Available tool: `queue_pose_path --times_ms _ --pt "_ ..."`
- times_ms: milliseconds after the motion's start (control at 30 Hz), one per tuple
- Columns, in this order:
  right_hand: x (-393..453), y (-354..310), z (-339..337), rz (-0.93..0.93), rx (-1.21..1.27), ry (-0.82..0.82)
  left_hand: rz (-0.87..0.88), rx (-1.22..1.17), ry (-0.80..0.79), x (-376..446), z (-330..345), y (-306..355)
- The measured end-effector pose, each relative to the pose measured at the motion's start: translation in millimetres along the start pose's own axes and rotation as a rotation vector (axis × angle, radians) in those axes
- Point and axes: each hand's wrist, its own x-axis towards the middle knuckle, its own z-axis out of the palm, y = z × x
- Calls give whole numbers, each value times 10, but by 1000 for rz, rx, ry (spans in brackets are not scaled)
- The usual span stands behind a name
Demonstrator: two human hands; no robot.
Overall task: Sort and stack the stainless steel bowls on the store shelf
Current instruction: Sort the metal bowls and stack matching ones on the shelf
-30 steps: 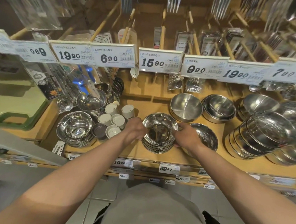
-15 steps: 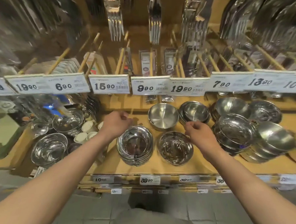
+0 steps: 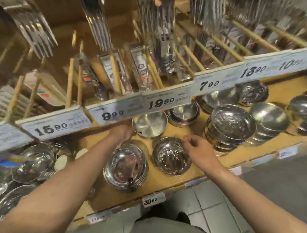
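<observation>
From the head view, your left hand (image 3: 121, 132) reached under the price-tag rail (image 3: 114, 113), just beside the flat-bottomed steel bowl (image 3: 149, 124); whether its fingers gripped anything could not be told. Your right hand (image 3: 198, 149) hovered with loosely curled fingers, holding nothing, over the rim of the single bowl (image 3: 170, 157), the stacked bowls (image 3: 125, 166) sitting just left on the wooden shelf (image 3: 164, 181)

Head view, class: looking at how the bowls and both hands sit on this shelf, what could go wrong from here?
1. The left hand reaches toward the flat-bottomed bowl under the overhanging price-tag rail; lifting the bowl could knock the rail.
2. The leaning stack of bowls beside the right hand might slide if bumped.
3. The nested stack sits near the shelf edge and may fall.
</observation>
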Motion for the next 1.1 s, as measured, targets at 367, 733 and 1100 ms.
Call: queue_pose_path --times_ms 367,733,1100 --pt "-102 78 63 7 16 125 108 238 -205 540 237 8" --pt "-203 -5 -119 -13 66 129 -72 47 -202 312 84 180" --pt "-552 212 -521 -84 152 114 -2 -87 -12 -370 153 364"
